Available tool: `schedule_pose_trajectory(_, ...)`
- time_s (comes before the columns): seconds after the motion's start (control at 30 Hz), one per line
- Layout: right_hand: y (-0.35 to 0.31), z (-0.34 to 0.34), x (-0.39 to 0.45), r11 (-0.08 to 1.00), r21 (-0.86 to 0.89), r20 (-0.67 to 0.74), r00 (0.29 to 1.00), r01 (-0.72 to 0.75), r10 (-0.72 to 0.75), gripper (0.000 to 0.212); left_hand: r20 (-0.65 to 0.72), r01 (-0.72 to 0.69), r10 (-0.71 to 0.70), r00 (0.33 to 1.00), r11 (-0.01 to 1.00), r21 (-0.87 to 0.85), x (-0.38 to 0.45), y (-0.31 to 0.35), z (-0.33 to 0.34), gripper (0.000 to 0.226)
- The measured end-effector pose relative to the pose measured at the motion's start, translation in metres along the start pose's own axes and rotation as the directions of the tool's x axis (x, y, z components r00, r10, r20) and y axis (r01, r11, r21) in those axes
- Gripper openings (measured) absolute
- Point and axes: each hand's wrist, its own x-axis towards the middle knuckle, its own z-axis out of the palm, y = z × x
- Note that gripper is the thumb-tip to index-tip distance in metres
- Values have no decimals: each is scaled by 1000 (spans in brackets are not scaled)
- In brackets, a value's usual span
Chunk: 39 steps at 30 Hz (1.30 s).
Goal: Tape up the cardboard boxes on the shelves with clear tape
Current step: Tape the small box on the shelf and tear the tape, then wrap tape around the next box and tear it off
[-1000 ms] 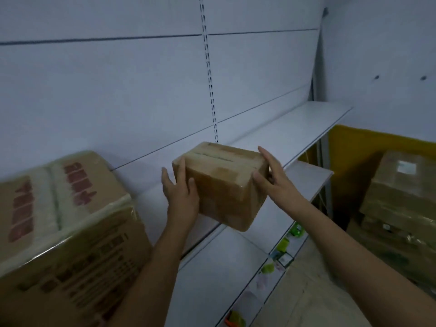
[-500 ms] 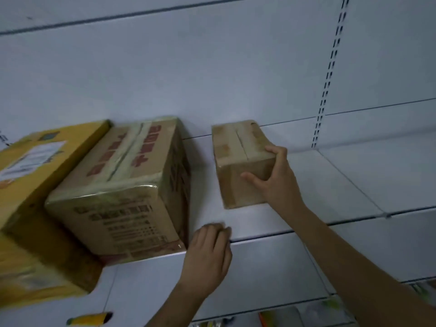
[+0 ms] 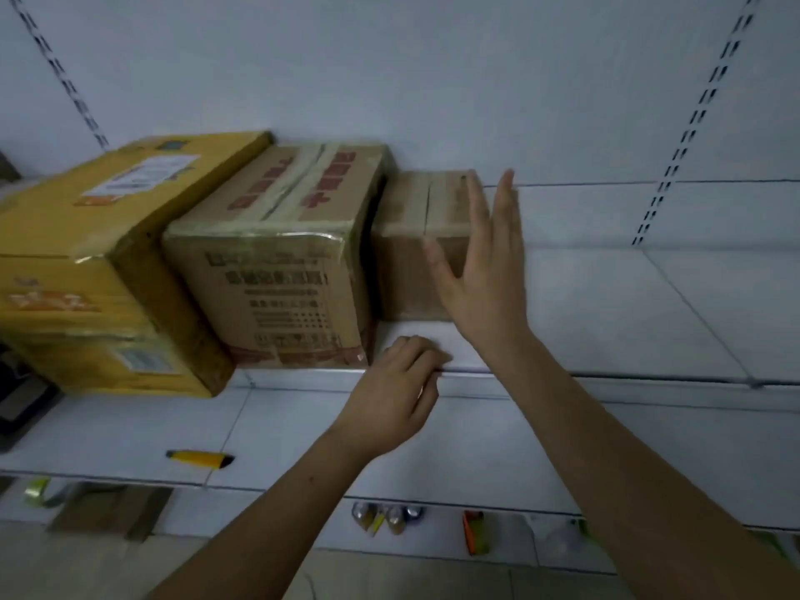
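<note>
View from my head, looking down at white shelving. On the upper shelf (image 3: pixel 606 305) three cardboard boxes stand in a row against the back panel: a yellow box (image 3: pixel 86 270) at the left, a taped brown box with red print (image 3: pixel 277 257) in the middle, and a small plain brown box (image 3: pixel 411 236) at the right, just beside the middle one. My right hand (image 3: pixel 480 270) is at the small box's right front corner, fingers (image 3: pixel 504 197) straight and spread, grasping nothing; whether the palm touches the box I cannot tell. My left hand (image 3: pixel 394 396) rests at the shelf's front edge below the small box, fingers (image 3: pixel 422 357) curled over the lip. On the lower shelf (image 3: pixel 476 448) lies a yellow utility knife (image 3: pixel 201 459). At the far lower left, a roll of tape (image 3: pixel 37 491) is partly visible.
</note>
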Motion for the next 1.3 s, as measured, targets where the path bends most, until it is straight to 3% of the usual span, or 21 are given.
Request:
schedule_pose_trajectory(0.07,-42,-2,-6,979,128,-203,970,161,-133,56,-17,46,-46,999,999,-27,-23,1,-19,25)
schedule_pose_trajectory(0.13,-88,7,-21,909,251,-294,921,332,-255,39,-60,129,-130,990,991,-25,-59,2,-37,27)
schedule_pose_trajectory(0.27,-173,57,-81,768,361,-175,847,529,-502,30,-153,360,-354,923,933,12,-157,-13,-71,22)
schedule_pose_trajectory(0.4,-246,131,-148,714,379,19,766,589,-642,30,-179,657,-650,739,753,-21,-272,-56,-104,35)
schedule_pose_trajectory(0.57,-361,246,-228,721,446,389,611,530,-690,45,-221,886,-871,438,461,-59,-440,-102,-166,46)
schedule_pose_trajectory(0.7,-436,324,-262,787,442,606,503,431,-616,60,-192,944,-936,297,318,-92,-531,-125,-220,47)
schedule_pose_trajectory(0.8,-480,372,-275,838,413,690,477,358,-544,63,-174,958,-949,261,277,-71,-574,-159,-258,48)
schedule_pose_trajectory(1.03,-522,503,-261,912,350,757,509,212,-409,59,-142,964,-954,263,267,-5,-604,-290,-304,41)
schedule_pose_trajectory(1.2,-547,613,-248,931,347,812,461,111,-358,66,-153,986,-974,167,165,27,-622,-396,-334,47)
schedule_pose_trajectory(1.3,-570,659,-245,925,372,810,462,75,-363,68,-164,987,-974,159,155,41,-629,-450,-353,47)
